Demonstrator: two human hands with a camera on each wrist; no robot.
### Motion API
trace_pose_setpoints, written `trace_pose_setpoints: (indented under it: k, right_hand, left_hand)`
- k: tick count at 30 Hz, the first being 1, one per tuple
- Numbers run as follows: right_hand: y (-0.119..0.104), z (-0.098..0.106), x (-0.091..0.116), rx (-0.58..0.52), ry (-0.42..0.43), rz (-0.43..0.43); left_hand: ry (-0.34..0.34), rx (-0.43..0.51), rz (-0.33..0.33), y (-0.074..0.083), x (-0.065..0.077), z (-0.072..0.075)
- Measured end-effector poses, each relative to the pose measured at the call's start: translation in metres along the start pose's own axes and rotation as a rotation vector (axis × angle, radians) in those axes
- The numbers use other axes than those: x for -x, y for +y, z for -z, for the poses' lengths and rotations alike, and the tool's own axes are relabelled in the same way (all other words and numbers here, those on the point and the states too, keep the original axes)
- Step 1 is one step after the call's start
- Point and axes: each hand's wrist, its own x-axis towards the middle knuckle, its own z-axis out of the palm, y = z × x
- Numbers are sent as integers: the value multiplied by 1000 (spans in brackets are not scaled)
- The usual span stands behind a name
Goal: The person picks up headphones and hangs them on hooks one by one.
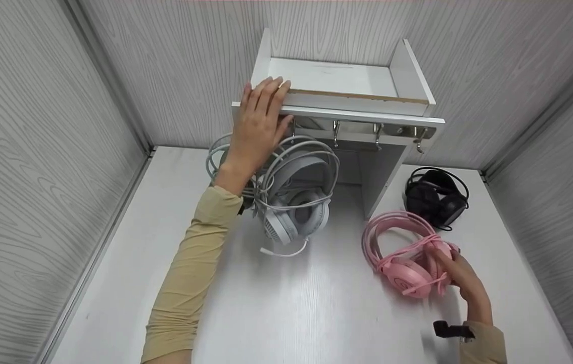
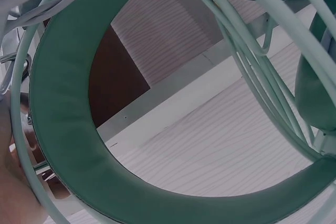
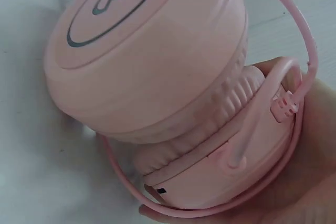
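My left hand holds the front edge of a white shelf, fingers over its top and thumb below the rail. Close under that wrist, a green headset and a white headset with a boom microphone hang at the left end of the hook row. My right hand grips a pink headset by one ear cup, low at the right. In the right wrist view, fingers wrap the lower ear cup, and a pink cable loops round it.
A black headset lies on the white table at the right, behind the pink one. Several metal hooks, such as the right-end hook, line the shelf front. Grey wood-grain panels enclose the table at the back and sides.
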Motion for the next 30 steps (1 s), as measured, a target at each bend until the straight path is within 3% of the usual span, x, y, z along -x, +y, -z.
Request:
trace_pose_setpoints:
  k: [6, 14, 20, 30]
  right_hand:
    - [5, -13, 9, -68, 41, -7]
    - [14, -32, 17, -282, 129, 33]
    - [18, -49, 22, -430, 128, 53]
    - [20, -75, 30, -816, 124, 229]
  left_hand:
    - [3, -9, 5, 0, 1, 0]
    - [10, -13, -7, 2, 1, -1]
    - [12, 6, 1, 1, 0, -1]
    - [9, 8, 6, 1, 0, -1]
